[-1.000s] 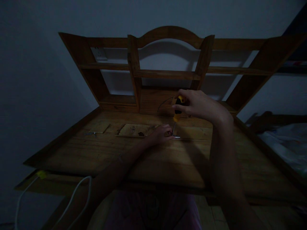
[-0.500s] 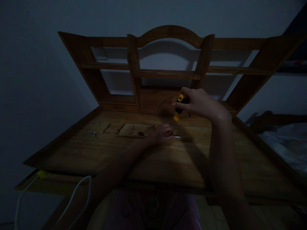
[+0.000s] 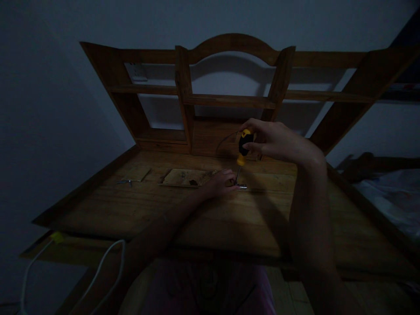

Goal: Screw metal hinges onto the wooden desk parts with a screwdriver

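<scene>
My right hand (image 3: 262,139) grips the black and yellow handle of a screwdriver (image 3: 245,143), held nearly upright with its shaft pointing down. The shaft's lower end meets a small shiny metal piece (image 3: 242,187) on the wooden desk top (image 3: 210,218); its exact kind is too dark to make out. Curled fingers of my left hand (image 3: 223,183) pinch that piece at its left end, right beside the screwdriver tip. To the left of my left hand lies a pale, flat wooden board (image 3: 177,177) with a damaged, dark-stained edge.
Farther left lie a small flat wooden piece (image 3: 139,175) and some thin metal items (image 3: 126,181). A wooden shelf unit (image 3: 229,101) rises along the back. At the front left hangs a white cable (image 3: 121,258), near a yellow item (image 3: 57,237). Pale fabric (image 3: 390,197) lies at the right.
My right hand's fingers have shifted around the screwdriver handle, and the wrist has moved slightly right. My left hand and the metal piece stay in place.
</scene>
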`<state>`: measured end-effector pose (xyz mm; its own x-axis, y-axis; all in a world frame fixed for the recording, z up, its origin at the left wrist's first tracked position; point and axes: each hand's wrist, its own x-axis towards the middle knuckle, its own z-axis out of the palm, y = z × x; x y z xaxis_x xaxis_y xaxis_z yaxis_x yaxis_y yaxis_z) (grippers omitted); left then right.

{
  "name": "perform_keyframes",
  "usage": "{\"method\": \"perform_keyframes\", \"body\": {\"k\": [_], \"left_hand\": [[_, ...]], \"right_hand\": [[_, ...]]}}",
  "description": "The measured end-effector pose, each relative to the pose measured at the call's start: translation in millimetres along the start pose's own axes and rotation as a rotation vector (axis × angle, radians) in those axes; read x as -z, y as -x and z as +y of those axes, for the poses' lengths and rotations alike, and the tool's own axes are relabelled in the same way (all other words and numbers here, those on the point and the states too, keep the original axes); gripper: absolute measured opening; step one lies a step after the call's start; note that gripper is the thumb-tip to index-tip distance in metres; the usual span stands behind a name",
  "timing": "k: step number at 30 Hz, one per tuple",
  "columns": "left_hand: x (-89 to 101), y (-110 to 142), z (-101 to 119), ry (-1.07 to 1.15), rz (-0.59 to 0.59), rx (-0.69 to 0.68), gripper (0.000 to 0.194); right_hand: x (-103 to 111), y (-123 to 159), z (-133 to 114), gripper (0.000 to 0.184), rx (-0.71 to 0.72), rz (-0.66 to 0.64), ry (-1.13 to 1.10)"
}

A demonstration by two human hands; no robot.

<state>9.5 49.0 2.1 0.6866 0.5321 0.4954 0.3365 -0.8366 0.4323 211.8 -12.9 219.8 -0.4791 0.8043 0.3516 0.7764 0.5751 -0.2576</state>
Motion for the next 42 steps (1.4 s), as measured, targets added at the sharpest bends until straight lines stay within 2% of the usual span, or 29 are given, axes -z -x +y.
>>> {"method": "perform_keyframes", "body": {"k": [4, 9, 11, 14, 17, 22, 26, 29, 32, 36, 42], "left_hand": [[-0.2, 0, 0, -0.019, 0.012, 0.002, 0.022], [-0.8, 0, -1, -0.017, 0.010, -0.004, 0.023], [-1.0, 0, -1, -0.019, 0.007, 0.007, 0.023], [-0.9, 0, -1, -0.005, 0.004, 0.001, 0.023], [-0.5, -1, 0, 0.006, -0.007, 0.012, 0.024], [0.2, -1, 0, 0.000, -0.007, 0.020, 0.023], [0.5, -1, 2, -0.007, 0.000, 0.011, 0.022], [0.6, -1, 2, -0.023, -0.010, 0.031, 0.022], [0.4, -1, 2, -0.020, -0.014, 0.035, 0.021], [0.2, 0, 1, -0.010, -0.010, 0.035, 0.022], [0.8, 0, -1, -0.002, -0.022, 0.009, 0.020]], "right_hand": [[-5, -4, -1, 0.029, -0.036, 0.060, 0.071], [-11, -7, -2, 0.038, -0.084, 0.124, 0.150], [-11, -7, -1, 0.042, -0.064, 0.102, 0.108], [-6, -3, 2, 0.050, 0.003, 0.004, 0.013], [1, 0, 3, 0.044, 0.043, -0.045, -0.009], [1, -2, 1, 0.031, -0.009, 0.008, 0.046], [-11, -7, 0, 0.036, -0.070, 0.082, 0.137], [-16, -9, -1, 0.041, -0.064, 0.121, 0.139], [-12, -7, 0, 0.042, -0.037, 0.052, 0.072], [-3, -4, 2, 0.031, 0.028, -0.045, 0.009], [-9, -8, 0, 0.025, 0.002, 0.016, 0.044]]}}
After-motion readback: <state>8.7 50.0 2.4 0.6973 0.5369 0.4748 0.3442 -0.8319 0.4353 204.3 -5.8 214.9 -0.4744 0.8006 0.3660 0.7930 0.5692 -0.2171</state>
